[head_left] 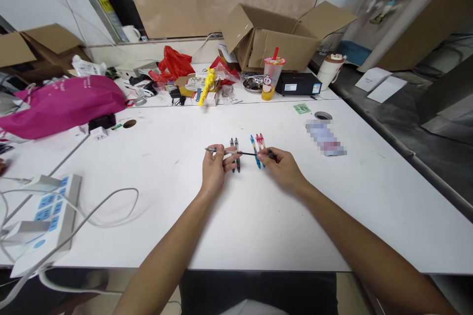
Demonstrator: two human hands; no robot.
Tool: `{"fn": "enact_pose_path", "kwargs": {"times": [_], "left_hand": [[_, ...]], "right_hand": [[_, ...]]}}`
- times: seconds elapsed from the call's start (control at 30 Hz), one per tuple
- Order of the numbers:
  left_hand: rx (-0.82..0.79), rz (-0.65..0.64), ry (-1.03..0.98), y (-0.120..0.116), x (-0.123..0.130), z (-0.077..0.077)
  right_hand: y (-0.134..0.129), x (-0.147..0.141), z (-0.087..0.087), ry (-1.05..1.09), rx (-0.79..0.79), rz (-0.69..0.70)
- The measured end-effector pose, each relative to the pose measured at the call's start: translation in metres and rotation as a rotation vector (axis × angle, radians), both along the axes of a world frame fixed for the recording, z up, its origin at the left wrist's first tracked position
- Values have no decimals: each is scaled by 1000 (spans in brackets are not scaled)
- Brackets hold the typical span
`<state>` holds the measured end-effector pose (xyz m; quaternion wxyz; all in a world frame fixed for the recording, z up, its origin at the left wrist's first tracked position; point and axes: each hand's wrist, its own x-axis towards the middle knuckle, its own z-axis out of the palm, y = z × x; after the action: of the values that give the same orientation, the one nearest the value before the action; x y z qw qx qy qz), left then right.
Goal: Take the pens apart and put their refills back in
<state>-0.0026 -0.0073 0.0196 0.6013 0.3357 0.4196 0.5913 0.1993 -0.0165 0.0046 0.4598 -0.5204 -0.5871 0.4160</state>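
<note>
My left hand (218, 166) pinches a clear pen barrel (227, 151), its tip pointing left. Between my two hands runs a thin dark refill (247, 153), its left end at the barrel. The fingers of my right hand (283, 165) are closed on the refill's right end and a black pen part (272, 154). Two dark pens (237, 142) lie side by side on the white table, partly behind my left fingers. Beside my right fingertips lie a blue pen (254, 145) and two red-topped pens (260, 141), partly covered by my hand.
A blurred-out flat object (325, 138) and a tape roll (323, 115) lie at the right. At the back stand a drink cup (271, 78), a black box (298, 83) and an open carton (277, 44). A power strip (55, 211) with cables and a pink bag (70, 103) occupy the left.
</note>
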Motion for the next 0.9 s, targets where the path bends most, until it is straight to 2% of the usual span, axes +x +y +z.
{"fn": "enact_pose_path", "kwargs": {"times": [0.2, 0.47, 0.9], "left_hand": [[2, -1, 55, 0, 2, 1], [6, 156, 119, 9, -14, 2], [4, 107, 20, 5, -9, 6]], "right_hand": [[-3, -2, 3, -24, 32, -83], [2, 8, 6, -40, 63, -119], [1, 12, 9, -98, 89, -84]]}}
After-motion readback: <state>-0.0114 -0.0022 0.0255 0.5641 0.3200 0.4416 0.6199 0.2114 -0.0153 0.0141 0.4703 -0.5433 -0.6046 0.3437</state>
